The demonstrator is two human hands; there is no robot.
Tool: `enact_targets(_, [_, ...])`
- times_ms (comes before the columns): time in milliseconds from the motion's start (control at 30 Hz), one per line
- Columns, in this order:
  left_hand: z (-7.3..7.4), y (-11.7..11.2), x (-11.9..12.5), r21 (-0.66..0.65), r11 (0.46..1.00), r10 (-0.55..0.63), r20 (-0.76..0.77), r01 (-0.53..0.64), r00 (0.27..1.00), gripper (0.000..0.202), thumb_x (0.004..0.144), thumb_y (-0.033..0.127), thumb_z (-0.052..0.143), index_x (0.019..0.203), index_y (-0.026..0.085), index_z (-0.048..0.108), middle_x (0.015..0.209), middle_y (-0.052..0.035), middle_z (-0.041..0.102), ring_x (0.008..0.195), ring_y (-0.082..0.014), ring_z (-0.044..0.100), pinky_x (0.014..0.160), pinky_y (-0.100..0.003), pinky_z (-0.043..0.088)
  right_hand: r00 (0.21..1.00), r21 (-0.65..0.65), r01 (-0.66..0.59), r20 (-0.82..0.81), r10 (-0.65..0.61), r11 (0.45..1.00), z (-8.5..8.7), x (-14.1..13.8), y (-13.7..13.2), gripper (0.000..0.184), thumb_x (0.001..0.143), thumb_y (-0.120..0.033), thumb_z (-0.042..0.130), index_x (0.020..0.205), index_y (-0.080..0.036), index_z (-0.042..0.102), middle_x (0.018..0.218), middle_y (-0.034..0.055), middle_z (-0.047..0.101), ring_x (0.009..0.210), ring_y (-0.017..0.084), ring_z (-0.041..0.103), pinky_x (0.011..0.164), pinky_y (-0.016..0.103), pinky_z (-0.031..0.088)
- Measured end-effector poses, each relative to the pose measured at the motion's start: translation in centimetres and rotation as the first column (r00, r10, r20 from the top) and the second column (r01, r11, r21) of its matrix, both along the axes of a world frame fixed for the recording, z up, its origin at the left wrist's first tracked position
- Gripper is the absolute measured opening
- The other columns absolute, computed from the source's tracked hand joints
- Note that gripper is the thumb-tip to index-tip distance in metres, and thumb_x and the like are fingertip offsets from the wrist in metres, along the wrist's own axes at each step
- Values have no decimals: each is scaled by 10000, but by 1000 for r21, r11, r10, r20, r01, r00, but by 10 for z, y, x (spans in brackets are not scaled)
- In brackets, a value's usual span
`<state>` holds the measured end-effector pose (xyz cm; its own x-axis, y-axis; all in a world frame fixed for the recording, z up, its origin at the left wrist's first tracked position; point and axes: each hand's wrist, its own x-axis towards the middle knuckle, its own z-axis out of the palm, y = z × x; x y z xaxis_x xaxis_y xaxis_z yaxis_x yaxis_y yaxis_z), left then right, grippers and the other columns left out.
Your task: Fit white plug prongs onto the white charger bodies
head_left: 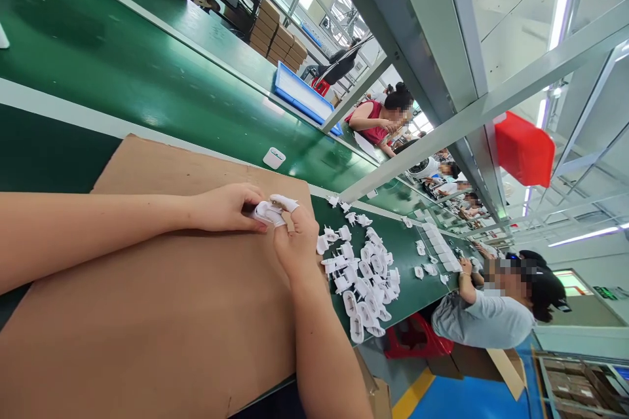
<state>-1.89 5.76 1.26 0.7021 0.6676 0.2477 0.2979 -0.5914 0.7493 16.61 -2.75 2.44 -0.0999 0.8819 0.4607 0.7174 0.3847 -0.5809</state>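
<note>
Grasped in left hand [226, 208]: one white plastic part [265, 213], with right hand [301, 242] against it

Left hand: fingers closed round one end of the part. Right hand: thumb and forefinger in white finger covers [285, 203], set at the opposite end; pinch or mere contact, impossible to tell. Location of part: between the two hands, above the far right corner of a cardboard sheet [196, 314].

Cardboard sheet: brown, flat, beneath both forearms.

Beside its right edge, on a green worktop [409, 252]: loose heap of white pieces [366, 275], many overlapping, a few strays near the far edge.

Just past the sheet's far edge, on a green lane [196, 98]: one small white case [274, 158], standing apart.

Farther along the worktop, to the right: row of white blocks [439, 245]; co-worker in grey top [484, 317], seated on red stool [415, 337], hands near the row.

Across the lane: blue tray [301, 91], shallow; beyond, person in red top [366, 119], bent forward; stacked brown boxes [278, 36].

Overhead: pale metal frame [388, 173], red bin [525, 149], strip lights [563, 0].
</note>
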Motion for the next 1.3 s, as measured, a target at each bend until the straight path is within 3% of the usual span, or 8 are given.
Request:
enact_targets(100, [2, 0, 0, -31, 997, -76, -11, 75, 997, 359, 828, 553, 673, 815, 200, 737, 924, -42, 684, 890, -215, 638, 795, -280, 485, 998, -23, -19, 51, 20, 1000, 1, 1, 1, 451, 850, -88, 506, 1233, -250, 680, 1195, 44, 737, 1135, 211, 671, 1019, 339, 536])
enact_targets(400, [0, 2, 0, -62, 997, -41, -26, 39, 999, 399, 797, 591, 691, 774, 194, 724, 904, -41, 675, 882, -220, 631, 789, -286, 479, 958, -143, 60, 286, -17, 988, 21, -5, 7, 443, 787, -37, 535, 1122, -262, 718, 1072, 40, 722, 985, 224, 673, 861, 296, 528])
enact_targets(633, [1, -1, 3, -34, 999, -2, -49, 1, 999, 443, 816, 642, 651, 851, 210, 743, 975, -48, 695, 938, -226, 643, 832, -274, 501, 995, -167, 103, 3, -104, 981, 2, -10, 4, 492, 853, -87, 556, 1287, -294, 658, 1210, 18, 697, 1149, 197, 660, 1005, 296, 533])
enact_targets(800, [2, 5, 3, -9, 998, 58, -109, -59, 992, 496, 792, 695, 653, 899, 221, 750, 1029, -47, 720, 978, -250, 660, 829, -292, 516, 971, -197, 15, -233, -62, 980, 5, -2, 1, 780, 919, -310, 652, 1604, -272, 281, 1412, 88, 612, 1252, 213, 635, 1051, 359, 533])
enact_targets(900, [10, 25, 3, -6, 988, 154, -166, -157, 974, 542, 782, 696, 680, 989, 197, 730, 981, -25, 738, 888, -237, 659, 743, -288, 496, 980, -155, 185, 101, -171, 970, 29, 15, -9, 787, 771, -400, 816, 1470, -216, 505, 1450, 163, 546, 1336, 341, 543, 1096, 492, 485])
enact_targets(1033, [31, 70, 15, 167, 894, 446, -247, -416, 860, 574, 841, 651, 625, 1179, 189, 684, 1038, -26, 744, 922, -257, 651, 720, -310, 456, 830, -306, 373, 531, -168, 876, 49, 37, -21, 573, 690, -288, 843, 1224, -167, 674, 1241, 186, 645, 1119, 378, 642, 896, 505, 555])
enact_targets(1133, [42, 104, 32, 329, 829, 545, -293, -453, 785, 568, 890, 652, 506, 1167, 184, 672, 1129, -73, 727, 970, -295, 652, 688, -320, 436, 860, -423, 347, 499, -104, 837, 46, 48, -12, 385, 707, -202, 801, 1081, -215, 708, 1133, 117, 714, 983, 285, 698, 759, 352, 551])
enact_targets(1300, [40, 117, 51, 465, 800, 582, -449, -379, 678, 536, 917, 510, 429, 1129, 84, 676, 1097, -188, 721, 982, -351, 661, 790, -408, 510, 952, -406, 177, 302, -51, 897, 27, 55, 7, 169, 731, -234, 775, 890, -200, 731, 1022, 76, 738, 880, 221, 687, 693, 273, 506])
